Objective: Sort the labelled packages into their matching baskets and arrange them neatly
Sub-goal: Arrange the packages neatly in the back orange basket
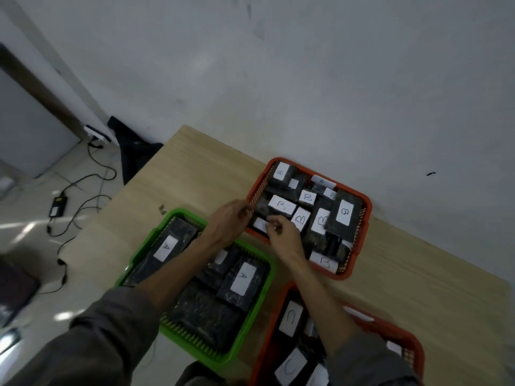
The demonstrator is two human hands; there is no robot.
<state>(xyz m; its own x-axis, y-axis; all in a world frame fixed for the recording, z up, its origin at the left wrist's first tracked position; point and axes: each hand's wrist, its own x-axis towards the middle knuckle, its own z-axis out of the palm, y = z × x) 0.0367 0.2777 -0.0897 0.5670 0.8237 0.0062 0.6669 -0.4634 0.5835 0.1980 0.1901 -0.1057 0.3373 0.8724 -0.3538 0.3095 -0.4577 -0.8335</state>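
Your left hand [232, 215] and right hand [281, 231] met at the near-left corner of the B basket [365, 207], right of frame centre, fingers curled narrowly round a small dark package [260, 224] with a white label; exactly how each finger lay was blurred. The packages looked light, film-wrapped and probably slick, fairly stiff. You were best gripping the long edges, not the paper label, to tuck it flat beside its neighbours.

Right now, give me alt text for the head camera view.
Both hands, left hand and right hand, handle a white-labelled black package at the near corner of the far orange plastic basket of B packages; a green plastic basket holds A packages.
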